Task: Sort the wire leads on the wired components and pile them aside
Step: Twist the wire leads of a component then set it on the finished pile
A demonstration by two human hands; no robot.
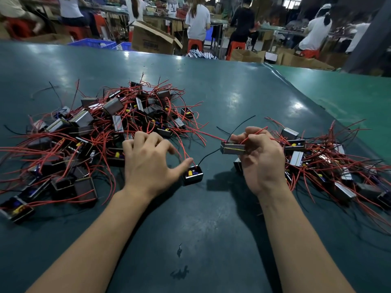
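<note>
Gripping one boxed component in the right hand, red leads pinched straight, beside the sorted pile. Spreading the left hand wide, thumb touching the next component, near the tangled heap.

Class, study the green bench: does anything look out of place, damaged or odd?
Little stands out. One wired component sits alone between the two piles, by the left hand. The right hand holds another. A few loose black wires lie apart, far left. Small dark scuffs mark the mat near the camera.
</note>
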